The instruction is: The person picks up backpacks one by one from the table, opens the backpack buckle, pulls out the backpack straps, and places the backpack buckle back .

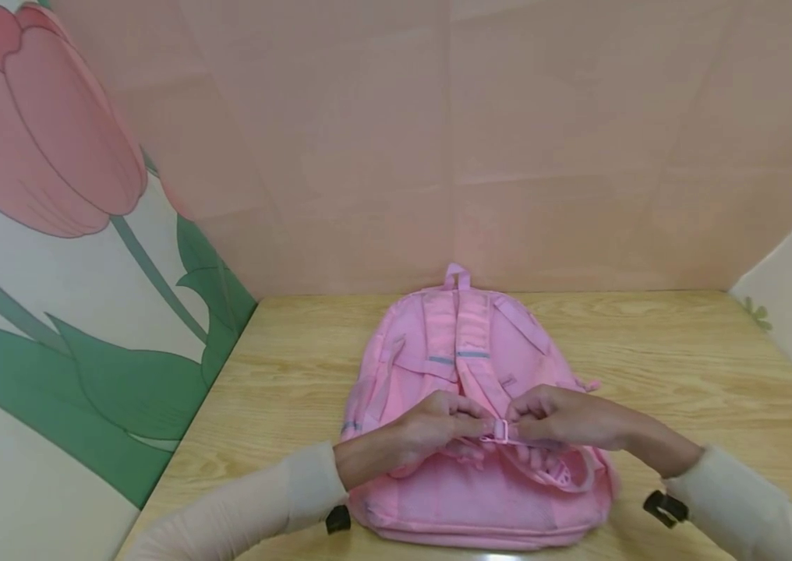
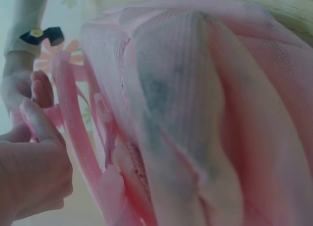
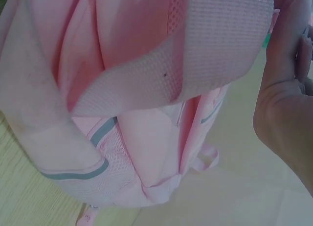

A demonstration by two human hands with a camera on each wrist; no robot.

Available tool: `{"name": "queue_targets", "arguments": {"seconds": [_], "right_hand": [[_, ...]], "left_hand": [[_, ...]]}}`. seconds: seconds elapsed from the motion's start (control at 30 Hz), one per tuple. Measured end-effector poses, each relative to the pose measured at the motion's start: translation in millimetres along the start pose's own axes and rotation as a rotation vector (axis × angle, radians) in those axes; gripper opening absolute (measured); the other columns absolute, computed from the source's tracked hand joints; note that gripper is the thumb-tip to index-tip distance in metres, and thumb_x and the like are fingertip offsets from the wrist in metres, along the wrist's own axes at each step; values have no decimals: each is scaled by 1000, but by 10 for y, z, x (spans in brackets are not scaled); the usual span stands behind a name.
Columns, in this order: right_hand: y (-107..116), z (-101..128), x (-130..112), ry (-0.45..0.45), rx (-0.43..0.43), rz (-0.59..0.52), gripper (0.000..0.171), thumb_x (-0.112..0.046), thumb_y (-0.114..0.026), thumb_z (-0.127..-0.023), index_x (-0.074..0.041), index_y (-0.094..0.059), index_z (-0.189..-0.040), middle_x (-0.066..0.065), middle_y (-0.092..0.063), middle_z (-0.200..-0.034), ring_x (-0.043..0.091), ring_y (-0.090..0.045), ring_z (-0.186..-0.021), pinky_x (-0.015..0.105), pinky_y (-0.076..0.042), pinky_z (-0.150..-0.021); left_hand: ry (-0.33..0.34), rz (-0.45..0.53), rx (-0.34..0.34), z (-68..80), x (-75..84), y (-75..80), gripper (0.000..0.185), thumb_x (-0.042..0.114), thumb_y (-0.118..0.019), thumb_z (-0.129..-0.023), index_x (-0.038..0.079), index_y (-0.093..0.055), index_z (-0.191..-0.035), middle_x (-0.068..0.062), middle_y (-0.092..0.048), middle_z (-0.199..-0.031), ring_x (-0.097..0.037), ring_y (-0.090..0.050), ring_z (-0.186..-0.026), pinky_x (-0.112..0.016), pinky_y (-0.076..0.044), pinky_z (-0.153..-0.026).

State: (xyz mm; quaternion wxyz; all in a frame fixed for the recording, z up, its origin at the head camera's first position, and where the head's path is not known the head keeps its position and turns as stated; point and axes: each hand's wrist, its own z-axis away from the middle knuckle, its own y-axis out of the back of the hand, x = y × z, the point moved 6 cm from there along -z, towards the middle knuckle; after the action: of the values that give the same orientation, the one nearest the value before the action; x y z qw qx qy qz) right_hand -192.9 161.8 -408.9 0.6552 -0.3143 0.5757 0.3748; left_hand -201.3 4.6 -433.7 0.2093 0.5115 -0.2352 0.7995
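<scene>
Backpack (image 1: 480, 405), pink, lies straps-up mid wooden table (image 1: 684, 366) w/ your left hand (image 1: 438, 427) & right hand (image 1: 564, 419) both pinching the small buckle (image 1: 500, 431) on its strap, nr the bag's lower half; soft, floppy fabric, prob light, so hold webbing/buckle, not the cloth.

A backpack (image 1: 466, 413) lies flat on a table (image 1: 684, 366), straps up, its top handle toward the wall (image 1: 508, 140) behind; a flower-painted panel (image 1: 66, 273) stands left
</scene>
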Motion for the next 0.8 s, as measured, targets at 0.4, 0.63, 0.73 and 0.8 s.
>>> {"name": "queue_targets", "arguments": {"seconds": [0.4,0.63,0.73,0.8], "right_hand": [[27,42,12,-38,3,59,27,-11,-49,-104,14,-56,-97,11,-71,-85,11,-68,-74,19,-59,-64],[17,27,4,-11,-27,18,26,-7,-47,-104,18,-50,-97,9,-69,-86,11,-69,-77,18,-59,-66],[7,9,-1,-3,-39,-1,25,-4,-48,-103,20,-48,-98,7,-68,-87,12,-69,-77,18,-59,-67],[-2,-1,-9,4,-43,-4,24,-3,-48,-103,20,-48,-98,7,-68,-87,12,-69,-78,18,-59,-67]], "left_hand": [[10,20,2,-10,0,13,15,6,-67,-94,-1,-69,-107,-8,-74,-86,-14,-70,-68,-35,-64,-73],[6,17,-3,-10,-3,13,16,5,-67,-94,-1,-69,-108,-10,-75,-89,-15,-70,-69,-35,-64,-74],[-2,5,-7,-4,-3,10,16,5,-66,-94,-2,-68,-108,-11,-75,-92,-15,-70,-71,-36,-64,-75],[-5,-3,-10,-3,-2,7,16,5,-66,-94,-2,-68,-108,-12,-75,-94,-14,-70,-71,-35,-64,-76]]}}
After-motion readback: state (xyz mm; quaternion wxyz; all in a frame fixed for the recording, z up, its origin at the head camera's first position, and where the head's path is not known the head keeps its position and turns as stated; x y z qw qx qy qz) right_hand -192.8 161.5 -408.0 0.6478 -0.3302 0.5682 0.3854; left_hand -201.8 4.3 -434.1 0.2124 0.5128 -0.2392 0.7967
